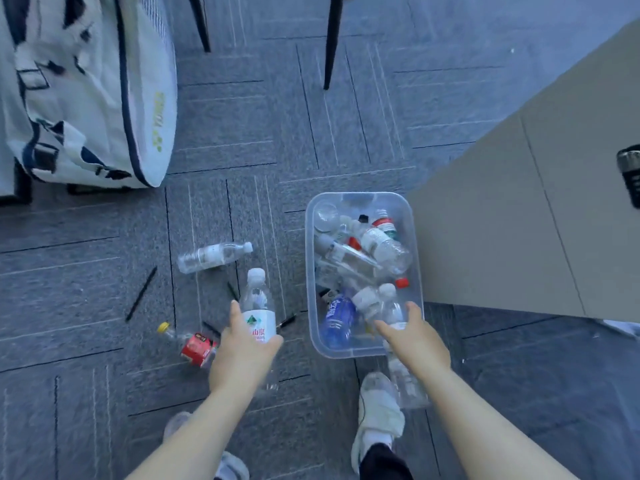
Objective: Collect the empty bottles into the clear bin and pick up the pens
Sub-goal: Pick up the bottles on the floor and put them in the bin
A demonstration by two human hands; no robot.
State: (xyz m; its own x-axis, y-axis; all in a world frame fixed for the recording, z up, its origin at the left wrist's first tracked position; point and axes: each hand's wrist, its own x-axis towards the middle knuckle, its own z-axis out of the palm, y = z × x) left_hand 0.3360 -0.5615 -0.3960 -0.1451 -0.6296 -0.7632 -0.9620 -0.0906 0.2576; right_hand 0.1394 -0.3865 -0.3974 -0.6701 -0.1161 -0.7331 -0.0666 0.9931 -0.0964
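While each hand grips a bottle, the left hand (242, 351) a white-capped bottle (258, 306) and the right hand (414, 341) a clear bottle (405, 382) over the clear bin (415, 237), dropping both comes next, then bottles and pens around nine o'clock.

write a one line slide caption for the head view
Each hand holds a clear bottle, left beside and right over the clear bin; pens lie on carpet.

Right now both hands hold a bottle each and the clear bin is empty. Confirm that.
Not quite. The head view shows the clear bin already holding many bottles, not empty. The rest stands: the left hand grips a bottle with a white label, and the right hand grips a clear bottle over the bin's near edge.
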